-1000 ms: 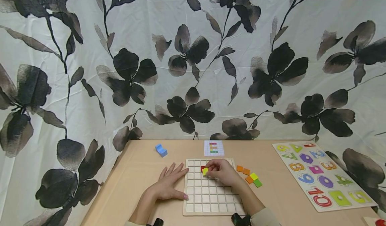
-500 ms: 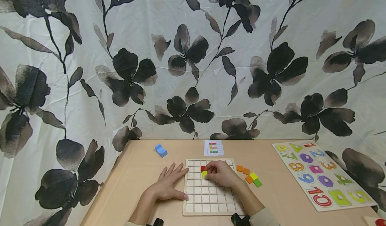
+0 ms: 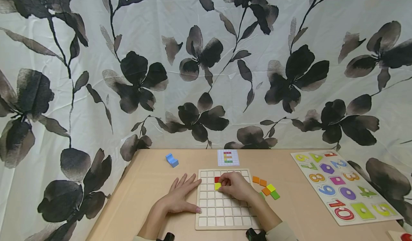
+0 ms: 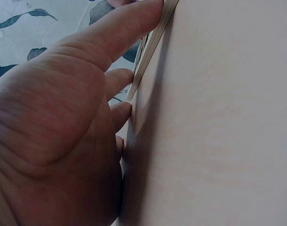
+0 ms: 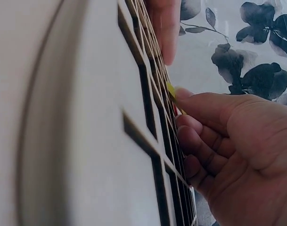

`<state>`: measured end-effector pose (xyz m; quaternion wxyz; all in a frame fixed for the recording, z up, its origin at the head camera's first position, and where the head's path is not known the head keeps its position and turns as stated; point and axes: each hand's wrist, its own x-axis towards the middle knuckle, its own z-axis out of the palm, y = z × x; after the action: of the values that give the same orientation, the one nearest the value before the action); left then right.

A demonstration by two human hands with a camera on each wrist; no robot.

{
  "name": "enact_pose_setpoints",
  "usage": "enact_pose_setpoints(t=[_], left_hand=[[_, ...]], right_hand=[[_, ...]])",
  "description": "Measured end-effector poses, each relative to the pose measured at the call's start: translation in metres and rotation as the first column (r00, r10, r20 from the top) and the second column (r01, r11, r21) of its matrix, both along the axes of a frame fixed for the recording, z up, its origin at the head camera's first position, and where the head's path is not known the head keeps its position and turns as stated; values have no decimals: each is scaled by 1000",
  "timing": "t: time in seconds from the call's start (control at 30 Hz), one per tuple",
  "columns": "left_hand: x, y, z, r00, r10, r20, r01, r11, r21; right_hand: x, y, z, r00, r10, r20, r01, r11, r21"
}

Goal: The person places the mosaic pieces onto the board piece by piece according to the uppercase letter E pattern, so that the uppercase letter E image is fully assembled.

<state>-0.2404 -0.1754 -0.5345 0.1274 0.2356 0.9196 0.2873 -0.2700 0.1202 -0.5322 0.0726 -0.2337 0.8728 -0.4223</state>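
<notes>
A pale wooden grid board (image 3: 212,211) lies on the table. In its upper part sits a red square tile (image 3: 216,179), partly covered by my right hand (image 3: 237,186). Just below the red tile, a yellow square tile (image 3: 217,186) lies in line with the grid. My right thumb and curled fingers pinch its right side; in the right wrist view the thumb tip touches the yellow tile (image 5: 171,89). My left hand (image 3: 178,198) is spread with straight fingers, its thumb and fingertips touching the board's left edge. The left wrist view shows that thumb against the wooden edge (image 4: 155,40).
Loose orange tiles (image 3: 259,181), a yellow tile (image 3: 270,188) and green tiles (image 3: 275,195) lie right of the board. Behind it is a small pattern card (image 3: 228,158). A blue block (image 3: 172,160) stands back left, a number puzzle board (image 3: 346,187) at right.
The yellow tile has shifted slightly down and left and turned from tilted to square with the grid. My right hand moved slightly with it; my left hand has stayed put.
</notes>
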Motion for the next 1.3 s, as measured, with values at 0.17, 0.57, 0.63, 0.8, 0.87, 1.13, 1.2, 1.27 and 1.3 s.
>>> enact_pose_setpoints(t=[0.17,0.57,0.63,0.8,0.87,1.13,1.2,1.27,1.3], left_hand=[[0,0,0,1000,2,2,-2,1000,2],[1,0,2,1000,1,3,-1,1000,10],[1,0,2,1000,0,2,0,1000,9],[1,0,2,1000,-1,5,1,1000,13],[2,0,2,1000,-3,5,3,1000,15],[2,-1,1,1000,-12,1,12,1000,20],[2,-1,1,1000,-9,3,9,1000,18],[2,-1,1,1000,-7,4,7,1000,18],[2,-1,1,1000,-7,4,7,1000,18]], right_hand=[[0,0,0,1000,-7,-3,7,1000,12],[1,0,0,999,-1,-34,2,1000,27],[1,0,0,999,-2,-34,3,1000,26],[1,1,4,1000,1,-31,-2,1000,-28],[1,2,8,999,2,-32,-4,998,-57],[2,13,28,999,-38,-26,34,990,-136],[0,15,30,998,-46,-41,39,988,-150],[0,18,34,997,-52,-60,42,987,-158],[0,20,36,996,-56,-67,44,986,-162]])
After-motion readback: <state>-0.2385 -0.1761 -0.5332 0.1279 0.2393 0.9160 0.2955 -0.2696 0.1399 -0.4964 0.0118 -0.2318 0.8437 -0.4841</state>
